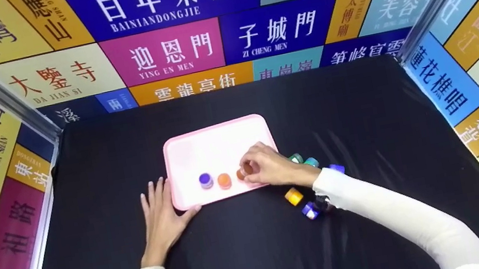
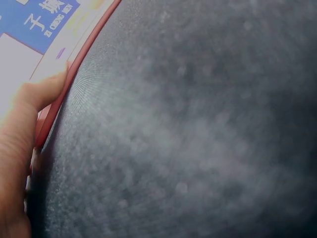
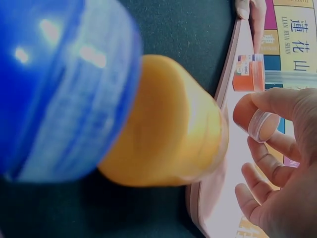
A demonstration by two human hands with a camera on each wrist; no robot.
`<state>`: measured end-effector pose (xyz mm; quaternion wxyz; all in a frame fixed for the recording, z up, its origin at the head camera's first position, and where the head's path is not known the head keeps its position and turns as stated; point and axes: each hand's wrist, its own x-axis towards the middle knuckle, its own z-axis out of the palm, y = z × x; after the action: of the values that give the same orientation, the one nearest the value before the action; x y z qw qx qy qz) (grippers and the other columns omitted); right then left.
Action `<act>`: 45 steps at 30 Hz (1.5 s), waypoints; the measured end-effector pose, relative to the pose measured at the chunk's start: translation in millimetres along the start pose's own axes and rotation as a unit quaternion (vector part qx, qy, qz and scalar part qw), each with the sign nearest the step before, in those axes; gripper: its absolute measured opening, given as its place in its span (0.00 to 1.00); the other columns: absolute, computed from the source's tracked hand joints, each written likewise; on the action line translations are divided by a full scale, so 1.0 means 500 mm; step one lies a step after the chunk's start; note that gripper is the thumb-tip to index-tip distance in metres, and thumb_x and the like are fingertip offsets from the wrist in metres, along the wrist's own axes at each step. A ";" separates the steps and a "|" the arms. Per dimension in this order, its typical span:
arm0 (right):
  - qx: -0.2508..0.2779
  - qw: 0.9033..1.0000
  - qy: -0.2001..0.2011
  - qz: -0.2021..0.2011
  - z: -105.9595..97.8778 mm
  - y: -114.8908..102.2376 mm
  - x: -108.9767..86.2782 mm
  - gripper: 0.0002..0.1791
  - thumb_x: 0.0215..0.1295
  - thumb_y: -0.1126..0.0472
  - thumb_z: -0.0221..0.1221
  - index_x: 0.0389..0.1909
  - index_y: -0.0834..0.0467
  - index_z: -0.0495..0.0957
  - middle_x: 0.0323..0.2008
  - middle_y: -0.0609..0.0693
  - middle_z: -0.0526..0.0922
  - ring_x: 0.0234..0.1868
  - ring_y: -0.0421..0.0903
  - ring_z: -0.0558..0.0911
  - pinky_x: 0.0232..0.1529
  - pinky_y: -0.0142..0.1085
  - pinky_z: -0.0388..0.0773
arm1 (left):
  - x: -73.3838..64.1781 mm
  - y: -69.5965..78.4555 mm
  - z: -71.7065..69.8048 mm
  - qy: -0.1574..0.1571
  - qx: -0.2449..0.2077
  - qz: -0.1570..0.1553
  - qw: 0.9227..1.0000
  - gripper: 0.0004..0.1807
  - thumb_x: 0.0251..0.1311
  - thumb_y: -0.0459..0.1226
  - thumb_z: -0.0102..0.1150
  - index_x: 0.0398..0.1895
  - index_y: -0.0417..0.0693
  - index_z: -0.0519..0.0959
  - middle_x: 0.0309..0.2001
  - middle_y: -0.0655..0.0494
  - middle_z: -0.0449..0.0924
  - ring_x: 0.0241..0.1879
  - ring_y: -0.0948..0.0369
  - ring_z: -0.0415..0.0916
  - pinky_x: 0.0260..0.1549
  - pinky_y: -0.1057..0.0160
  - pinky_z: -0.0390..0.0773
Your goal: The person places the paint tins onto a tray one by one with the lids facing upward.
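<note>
My right hand [image 1: 269,166] pinches a small brown jar [image 3: 243,113] between thumb and finger, tilted close over the pink-rimmed white tray [image 1: 221,140]. In the right wrist view its other fingers are loosely bent beneath the jar. Left of it on the tray stand an orange jar [image 1: 224,181] and a purple jar [image 1: 205,180]. My left hand [image 1: 164,222] lies at the tray's left near corner, thumb on the near edge and fingers stretched along the left side. The left wrist view shows its thumb [image 2: 47,89] against the tray's rim [image 2: 91,42].
Right of the tray on the black cloth [image 1: 242,262] lie more jars: a yellow jar [image 1: 294,196], a blue jar [image 1: 310,210], a green jar [image 1: 296,158], a teal jar [image 1: 311,162] and another blue one by the right sleeve. Sign-covered panels [image 1: 175,49] enclose the back and sides.
</note>
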<state>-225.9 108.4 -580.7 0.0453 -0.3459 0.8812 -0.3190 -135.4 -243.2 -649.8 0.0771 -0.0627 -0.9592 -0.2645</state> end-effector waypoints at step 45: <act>0.039 0.999 0.033 -0.005 -0.043 0.021 -0.048 0.20 0.66 0.56 0.76 0.54 0.63 0.88 0.53 0.55 0.88 0.61 0.56 0.79 0.67 0.51 0.75 | -0.002 0.000 0.003 0.015 0.001 0.008 1.000 0.65 0.58 0.69 0.73 0.87 0.39 0.59 0.85 0.33 0.59 0.87 0.34 0.44 0.84 0.31 0.34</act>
<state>-220.2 140.8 -573.4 0.0282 -0.3373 0.8676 -0.3643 -134.5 -242.5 -651.1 0.0935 -0.0661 -0.9578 -0.2637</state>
